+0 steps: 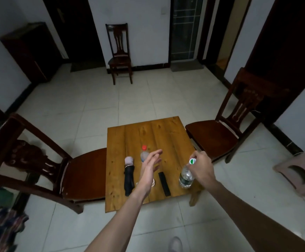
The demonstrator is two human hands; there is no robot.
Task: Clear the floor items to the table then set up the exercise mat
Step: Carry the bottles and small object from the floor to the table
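Note:
A small wooden table (168,131) stands in the middle of the tiled floor. On it lie a folded black umbrella with a pink handle (129,175) and a black remote (164,183). A red-capped bottle (144,154) stands behind my left hand (150,167), which hovers over the table with fingers apart and holds nothing. My right hand (201,169) grips the top of a clear bottle with a green-and-white cap (186,176) standing near the table's right front edge. No exercise mat is in view.
Dark wooden chairs stand left (39,160) and right (226,128) of the table, a third (119,55) at the far wall. A pink plastic stool (300,171) sits at the right. Striped cloth (1,222) lies at the lower left. A shoe (175,244) shows below.

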